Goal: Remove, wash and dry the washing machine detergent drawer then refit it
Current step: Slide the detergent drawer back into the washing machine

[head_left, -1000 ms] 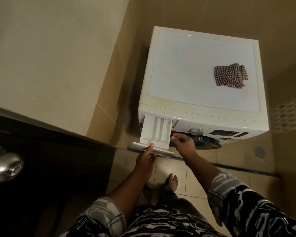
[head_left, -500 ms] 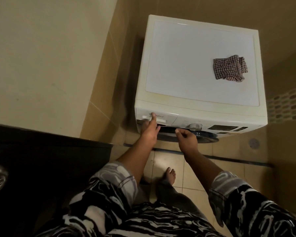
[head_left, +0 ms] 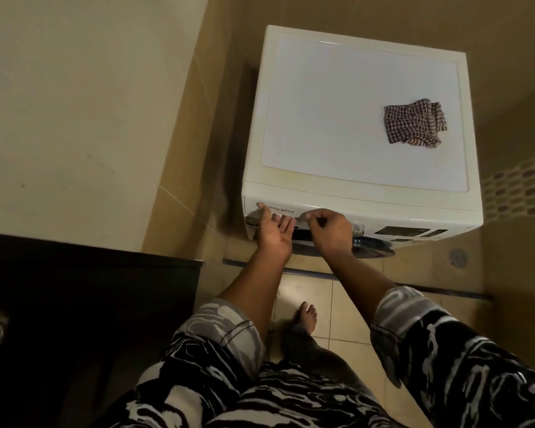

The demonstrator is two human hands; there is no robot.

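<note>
Detergent drawer (head_left: 279, 209), white plastic, sits in its slot at the top-left front of the white front-loading washing machine (head_left: 352, 125). Left hand (head_left: 274, 234) lies flat on its face, fingers straight. Right hand (head_left: 331, 230) is curled just beside; grip unclear. Checked brown cloth (head_left: 414, 125) lies crumpled on the machine top beyond.

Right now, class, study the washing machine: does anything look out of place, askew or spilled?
Only a checked cloth lies crumpled on top of the washing machine, towards its right side. The detergent drawer looks flush in the front panel, and no spill shows.
</note>
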